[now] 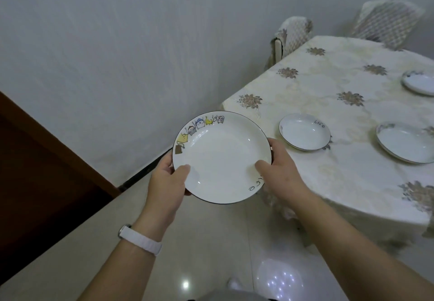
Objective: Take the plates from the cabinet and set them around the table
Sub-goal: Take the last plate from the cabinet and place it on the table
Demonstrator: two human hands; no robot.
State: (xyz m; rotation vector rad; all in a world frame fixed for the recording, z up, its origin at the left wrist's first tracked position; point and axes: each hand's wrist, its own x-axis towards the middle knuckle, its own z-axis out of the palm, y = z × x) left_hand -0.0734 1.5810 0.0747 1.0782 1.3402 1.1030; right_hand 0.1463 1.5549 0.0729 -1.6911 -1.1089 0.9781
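A white cartoon-rimmed plate sits in the middle of the frame, held in the air over the pale tiled floor, level and face up, just short of the near corner of the table. The left hand grips its lower-left rim, with the thumb lying on the top face and the fingers curled underneath out of sight. The right hand grips the right rim in the same way, thumb on top near some dark lettering, so the plate spans the gap between the two hands. The row of small coloured figures runs along the plate's upper-left rim, away from both thumbs. A white strap circles the left wrist. The table fills the right of the frame under a cream cloth with brownish flower motifs. On it lie a small plate closest to the held one, a second plate at the right edge, and a third plate above that, partly cut off. Two covered chairs stand at the table's far side, the nearer chair and the farther chair. A brown wooden panel fills the left edge.
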